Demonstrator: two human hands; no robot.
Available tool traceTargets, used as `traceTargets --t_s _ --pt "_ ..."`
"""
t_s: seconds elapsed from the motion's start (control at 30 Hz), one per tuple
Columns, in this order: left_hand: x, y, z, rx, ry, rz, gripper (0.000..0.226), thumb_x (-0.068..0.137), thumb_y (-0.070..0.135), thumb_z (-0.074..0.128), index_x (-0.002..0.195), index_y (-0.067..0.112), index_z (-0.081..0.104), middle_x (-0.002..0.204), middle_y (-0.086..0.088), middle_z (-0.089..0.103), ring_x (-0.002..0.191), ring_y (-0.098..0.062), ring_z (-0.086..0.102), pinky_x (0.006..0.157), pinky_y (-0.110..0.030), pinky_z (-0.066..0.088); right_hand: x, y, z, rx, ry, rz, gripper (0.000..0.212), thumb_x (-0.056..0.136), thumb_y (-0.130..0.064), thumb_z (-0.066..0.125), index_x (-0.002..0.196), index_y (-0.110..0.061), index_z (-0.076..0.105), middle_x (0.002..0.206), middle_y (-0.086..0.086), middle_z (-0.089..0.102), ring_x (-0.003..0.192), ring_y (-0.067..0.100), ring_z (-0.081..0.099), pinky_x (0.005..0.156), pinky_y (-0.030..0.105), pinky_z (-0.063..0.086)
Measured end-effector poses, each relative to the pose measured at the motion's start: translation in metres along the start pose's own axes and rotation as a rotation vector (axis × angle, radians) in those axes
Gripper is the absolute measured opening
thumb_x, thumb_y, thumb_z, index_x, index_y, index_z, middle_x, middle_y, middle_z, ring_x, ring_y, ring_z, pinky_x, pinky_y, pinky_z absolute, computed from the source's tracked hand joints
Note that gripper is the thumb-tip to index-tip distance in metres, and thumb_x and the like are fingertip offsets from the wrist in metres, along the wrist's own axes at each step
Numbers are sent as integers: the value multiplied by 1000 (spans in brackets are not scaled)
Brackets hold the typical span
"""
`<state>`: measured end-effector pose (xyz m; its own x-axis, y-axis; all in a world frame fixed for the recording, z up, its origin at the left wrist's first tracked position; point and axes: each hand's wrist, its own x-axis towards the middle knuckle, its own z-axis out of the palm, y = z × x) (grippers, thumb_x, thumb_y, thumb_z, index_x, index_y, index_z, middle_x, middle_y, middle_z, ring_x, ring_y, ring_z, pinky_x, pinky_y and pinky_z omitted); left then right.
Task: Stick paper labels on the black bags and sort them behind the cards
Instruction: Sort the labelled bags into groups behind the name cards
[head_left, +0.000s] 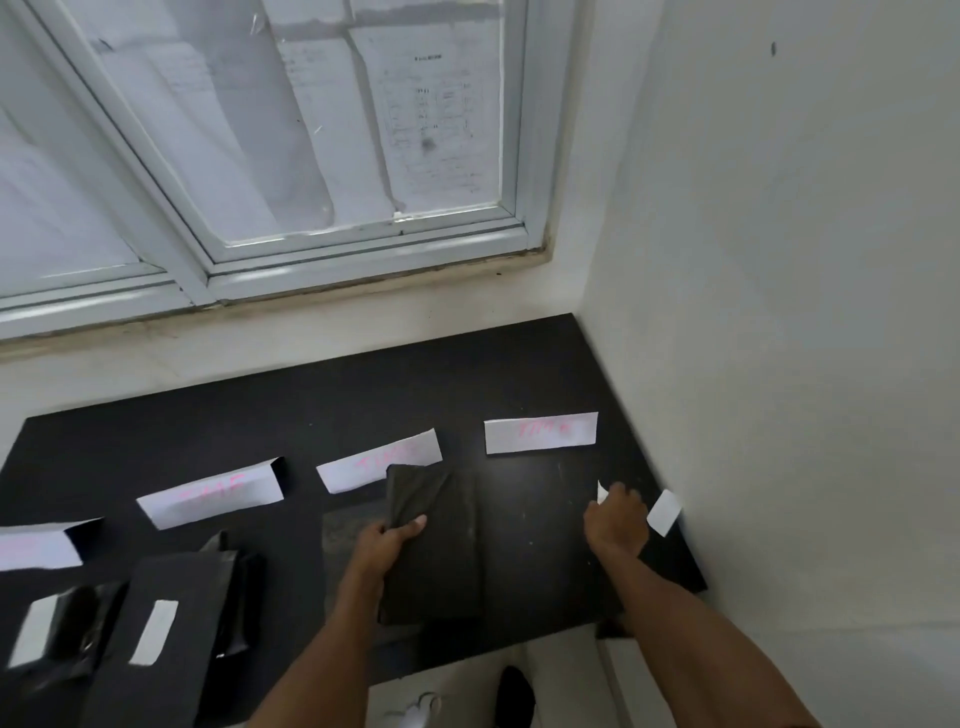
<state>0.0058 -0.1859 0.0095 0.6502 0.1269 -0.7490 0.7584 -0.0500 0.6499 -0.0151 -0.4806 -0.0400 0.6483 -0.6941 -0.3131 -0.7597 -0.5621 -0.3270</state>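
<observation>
— Left hand (388, 540)? 
— Gripping black bag (434, 545) flat on table (540, 540), just below middle card (379, 461).
— Right hand (617, 519)? 
— Pinching small white paper label (601, 492), beside another label (663, 512).

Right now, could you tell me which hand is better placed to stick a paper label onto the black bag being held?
The right hand. It already pinches a paper label close beside the black bag, while the left hand is busy gripping the bag's left edge to steady it.
</observation>
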Motion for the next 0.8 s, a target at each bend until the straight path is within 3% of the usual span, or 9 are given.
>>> traceTargets --t_s 0.17,0.3,0.43,0.53,0.63,0.7,0.8 --pt "1 -1 23 -158 -136 -86 35 78 12 75 110 -1 65 104 -22 71 96 -37 68 81 -43 57 20 5 8 -43 -15 -25 33 86 -33 64 109 -9 61 118 14 55 112 32 53 82 38 48" --pt "2 -2 32 -178 -136 -96 35 78 12 75 109 -1 65 101 -22 72 94 -37 69 78 -42 58 25 2 11 -18 27 9 21 88 -21 61 103 -7 67 113 15 57 108 33 55 77 37 49" --pt "6 2 32 -141 -161 -157 44 80 25 74 115 0 65 104 -20 72 99 -36 68 91 -49 53 16 -7 5 121 150 -133 15 89 -14 53 89 -4 64 99 15 61 96 33 57 69 37 47" --pt "4 9 29 -150 -178 -179 41 87 34 65 112 2 66 106 -20 72 102 -36 67 94 -48 51 1 -23 -2 179 196 -407 8 85 -15 59 79 -10 60 86 8 61 84 29 59 60 34 44" --pt "-6 17 22 -146 -183 -165 41 88 34 63 114 2 64 107 -21 71 101 -35 66 90 -45 53 -27 -46 -9 75 246 -960 9 84 -22 57 80 -14 61 80 2 62 71 22 62 55 31 49" --pt "-13 18 11 -148 -191 -153 43 88 37 64 113 2 65 106 -21 71 98 -34 67 85 -43 54 -50 -62 -13 -96 227 -1343 9 84 -23 58 87 -16 64 91 0 67 81 16 65 66 27 54" --pt "-19 15 -13 -117 -221 -116 61 78 55 69 114 5 68 104 -20 72 99 -34 69 91 -48 54 -81 -81 -7 -295 188 -1635 22 79 -22 69 101 -19 65 116 1 67 106 16 64 82 25 55"
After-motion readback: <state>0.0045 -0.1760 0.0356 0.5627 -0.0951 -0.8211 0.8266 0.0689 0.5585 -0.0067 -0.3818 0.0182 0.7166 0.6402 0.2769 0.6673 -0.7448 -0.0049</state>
